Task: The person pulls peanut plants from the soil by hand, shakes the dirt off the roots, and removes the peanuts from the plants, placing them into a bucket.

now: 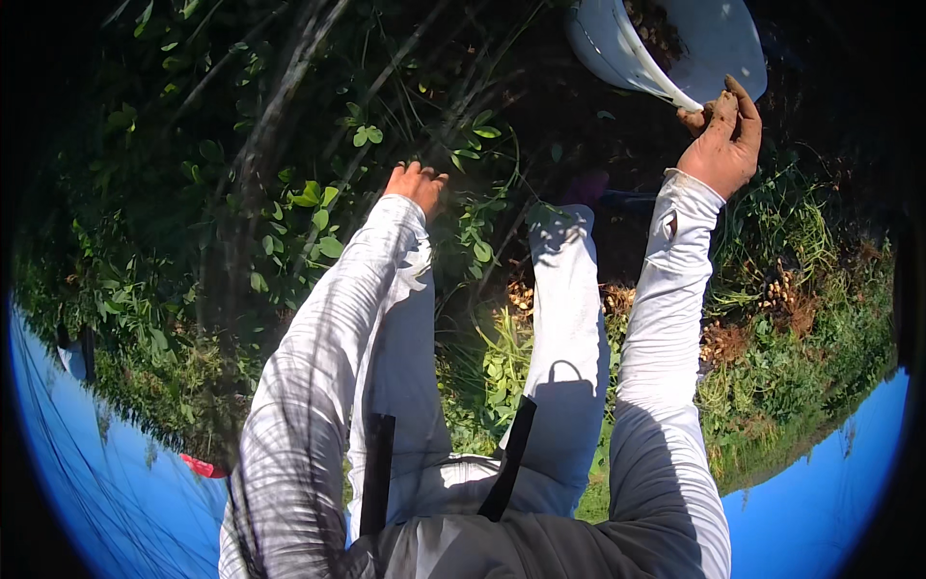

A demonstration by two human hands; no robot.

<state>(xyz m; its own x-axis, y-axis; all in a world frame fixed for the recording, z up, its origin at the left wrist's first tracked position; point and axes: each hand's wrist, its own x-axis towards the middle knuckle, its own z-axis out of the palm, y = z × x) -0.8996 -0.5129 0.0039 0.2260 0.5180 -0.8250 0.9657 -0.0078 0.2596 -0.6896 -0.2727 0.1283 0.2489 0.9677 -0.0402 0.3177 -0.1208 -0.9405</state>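
Note:
My right hand [725, 145], soiled at the fingers, is at the rim of a white plastic bucket [731, 43] at the upper right, thumb and fingers close together there. The bucket shows its open mouth, with brown peanut-like pods [655, 32] inside. Low among leafy green plants [318, 210], my left hand [417, 187] has its fingers partly hidden in shade; whether it grips a stem cannot be told.
Pulled plants with pale peanut pods [778, 289] lie at the right, more pods [521, 298] beside my leg. Blurred stems [278, 101] cross the view at the left. A dark pink object [587, 187] lies in shade below the bucket.

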